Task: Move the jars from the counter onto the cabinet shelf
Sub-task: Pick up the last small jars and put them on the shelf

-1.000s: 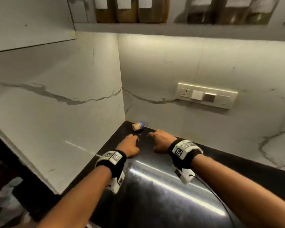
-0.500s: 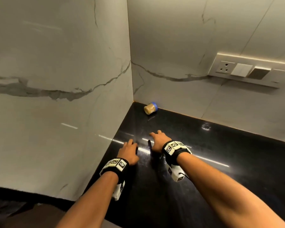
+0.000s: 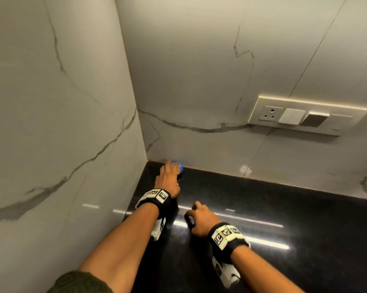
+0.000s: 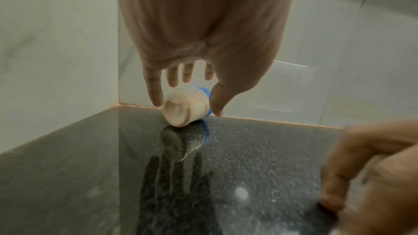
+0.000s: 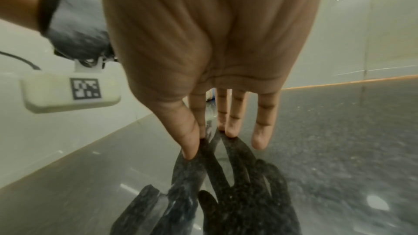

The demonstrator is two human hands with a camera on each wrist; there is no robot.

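The jar is lying on its side in the table corner, blue lid pointing toward the back wall. The left hand is spreading its fingers straight over it, not yet closing; the right hand is resting fingertips on the table, farther off and holding nothing.

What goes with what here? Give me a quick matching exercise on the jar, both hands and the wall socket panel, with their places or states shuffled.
Things:
1. jar
2. left hand
3. right hand
4. socket panel

Places or states:
A. fingertips resting on the black counter, holding nothing
B. mounted on the back wall
C. lying on its side in the counter's corner
D. fingers spread around the jar, not closed on it

Pairs: 1-C, 2-D, 3-A, 4-B
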